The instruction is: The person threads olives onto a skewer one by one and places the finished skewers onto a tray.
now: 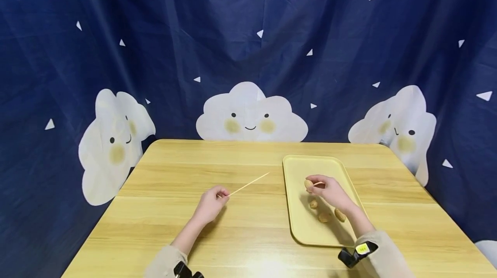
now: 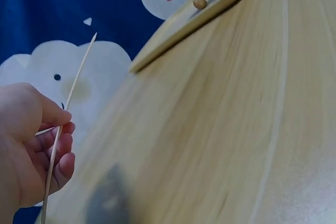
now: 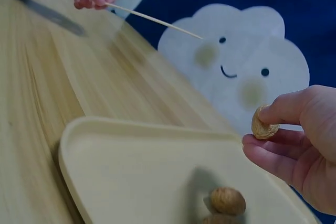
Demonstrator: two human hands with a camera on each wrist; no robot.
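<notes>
My left hand (image 1: 211, 203) pinches a thin wooden skewer (image 1: 250, 183) between thumb and fingers, over the table left of the tray. The skewer's pointed end slants up to the right and stays apart from everything else. Above the pale yellow tray (image 1: 310, 165), my right hand (image 1: 331, 192) pinches a small brown wrinkled piece (image 3: 264, 124), rounded and uneven in shape, by its thumb and fingertips. Similar pieces lie in the tray below this hand: a small round one (image 1: 313, 204), a flatter one (image 1: 323, 217), and a larger one (image 1: 340, 215) beneath the forearm.
The light wooden table (image 1: 167, 165) reaches back to a dark blue curtain (image 1: 233, 23) printed with white clouds and triangles. The tray's raised rim (image 1: 286, 191) faces the left hand. Black straps (image 1: 357, 254) with small devices sit at both wrists, over pale sleeves.
</notes>
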